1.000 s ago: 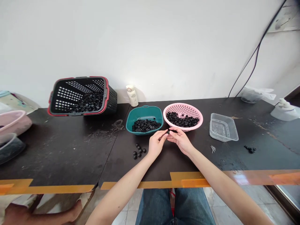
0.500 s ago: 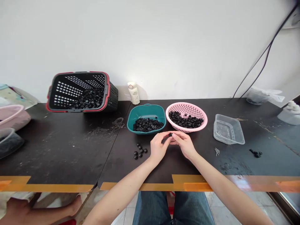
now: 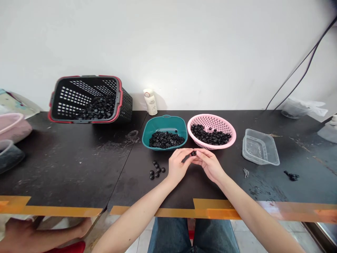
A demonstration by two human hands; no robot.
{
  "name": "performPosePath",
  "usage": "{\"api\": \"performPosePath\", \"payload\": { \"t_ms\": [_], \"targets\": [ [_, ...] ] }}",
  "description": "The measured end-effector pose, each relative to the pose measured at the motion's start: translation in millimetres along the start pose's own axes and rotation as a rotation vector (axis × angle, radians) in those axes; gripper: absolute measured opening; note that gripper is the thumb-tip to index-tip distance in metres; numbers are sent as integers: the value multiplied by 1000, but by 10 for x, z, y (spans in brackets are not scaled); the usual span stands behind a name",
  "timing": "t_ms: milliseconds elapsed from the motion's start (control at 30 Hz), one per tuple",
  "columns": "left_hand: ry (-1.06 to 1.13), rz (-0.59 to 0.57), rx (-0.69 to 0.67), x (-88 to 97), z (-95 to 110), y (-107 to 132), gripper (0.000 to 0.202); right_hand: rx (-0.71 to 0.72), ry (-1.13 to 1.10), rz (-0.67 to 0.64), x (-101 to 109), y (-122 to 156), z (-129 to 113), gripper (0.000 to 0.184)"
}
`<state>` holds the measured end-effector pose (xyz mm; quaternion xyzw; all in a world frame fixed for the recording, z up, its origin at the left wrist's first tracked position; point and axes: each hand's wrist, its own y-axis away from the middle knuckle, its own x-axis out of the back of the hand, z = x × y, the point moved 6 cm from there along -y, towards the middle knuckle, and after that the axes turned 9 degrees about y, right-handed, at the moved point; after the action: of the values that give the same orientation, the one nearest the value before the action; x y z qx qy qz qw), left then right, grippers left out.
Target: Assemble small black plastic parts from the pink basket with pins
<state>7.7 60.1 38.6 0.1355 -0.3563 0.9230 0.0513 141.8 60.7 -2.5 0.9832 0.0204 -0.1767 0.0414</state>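
Right in the middle of the shot there's one small black part (image 3: 193, 153), too small to make out the details, pinched up off the table between both hands. The left hand (image 3: 179, 165) and right hand (image 3: 210, 164) meet at the fingertips (image 3: 199, 153), gripping it, while the other fingers curl loosely. Nice and controlled: working just above the black tabletop (image 3: 79, 158) with the hands close together looks like the way to keep a fiddly piece from pinging off.

Just behind the hands sit a teal plastic tub (image 3: 164, 121) and a pink perforated basket (image 3: 212, 116), both holding heaps of black parts. A little cluster of loose black pieces (image 3: 157, 170) lies near the left hand. Farther right is a clear plastic tray (image 3: 259, 147), with a few small metal pins (image 3: 245, 172) beside it. Off left, a black-and-red perforated crate (image 3: 126, 105) lies tipped on its side.
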Motion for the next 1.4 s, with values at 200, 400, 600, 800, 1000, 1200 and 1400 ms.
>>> {"api": "performPosePath", "payload": {
  "t_ms": [200, 400, 600, 800, 1000, 1200, 1400],
  "targets": [
    [-20, -12, -14, 4, -9, 0, 20, 18, 50, -5, 23, -5, -50, 18],
    [-37, -29, -52, -8, 1, 11, 24, 55, 141, 14, 65, -14, -90, 20],
    [-82, -45, -109, -18, 19, 28, 27, 39, 125, 8, 57, 1, -89, 17],
    [-103, -10, -133, -1, -14, 34, 25, 31, 108, -10, 43, -5, -80, 15],
    [-114, -7, -171, -11, -16, 35, 23, -11, 149, -37, 96, -53, -75, 16],
    [-124, -24, -204, -42, -10, 49, 22, -73, 171, -136, 140, -72, -91, 17],
    [-110, -52, -227, -68, -9, 55, 24, -105, 182, -243, 152, -69, -137, 27]
  ]
}}
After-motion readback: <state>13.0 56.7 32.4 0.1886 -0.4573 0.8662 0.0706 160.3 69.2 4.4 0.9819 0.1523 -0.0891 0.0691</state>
